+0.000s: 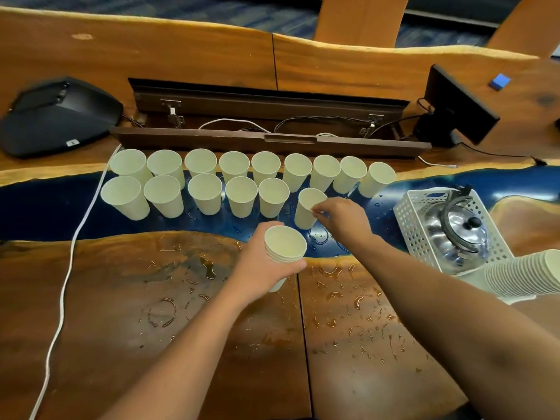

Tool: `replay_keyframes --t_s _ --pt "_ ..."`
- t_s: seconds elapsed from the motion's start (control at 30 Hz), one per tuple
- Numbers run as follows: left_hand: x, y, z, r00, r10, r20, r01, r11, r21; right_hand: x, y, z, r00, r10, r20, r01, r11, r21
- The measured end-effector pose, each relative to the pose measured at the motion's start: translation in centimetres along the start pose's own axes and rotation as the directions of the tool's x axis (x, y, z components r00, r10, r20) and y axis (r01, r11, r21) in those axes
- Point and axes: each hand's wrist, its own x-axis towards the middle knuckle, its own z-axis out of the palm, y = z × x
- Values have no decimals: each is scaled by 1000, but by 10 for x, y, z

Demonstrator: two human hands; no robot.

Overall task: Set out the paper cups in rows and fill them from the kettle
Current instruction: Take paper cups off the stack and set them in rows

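Left hand [263,265] grips a cup stack [285,248]; right hand [341,218] pinches, it seems, a front-row cup [306,211].

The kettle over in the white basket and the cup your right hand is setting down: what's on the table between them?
No object: only wet blue tabletop with droplets separates the kettle from the cup, in the head view.

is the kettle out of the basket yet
No, the kettle sits inside the white basket at the right of the table, and neither hand touches it.
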Motion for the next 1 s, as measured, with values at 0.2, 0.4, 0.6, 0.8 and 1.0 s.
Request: replay_keyframes --t_s 0.2,0.4,0.6,0.8,1.0 --pt "2 -5 0 1000 -24 5 24 1000 11 12 -5 3 999 18 42 -18 1000 12" --pt "4 -6 -1 1000 -22 10 22 1000 20 21 -7 3 998 17 61 -17 1000 -3" --pt "4 -5 -1 999 -35 15 34 999 38 28 -6 2 994 27 104 -28 1000 5" --pt "4 -6 -1 1000 -26 5 25 999 27 24 -6 -4 995 28 92 -33 998 58" --pt "4 -7 -2 1000 -14 -10 14 1000 2 -3 -24 -37 994 -77 -72 92 964 249"
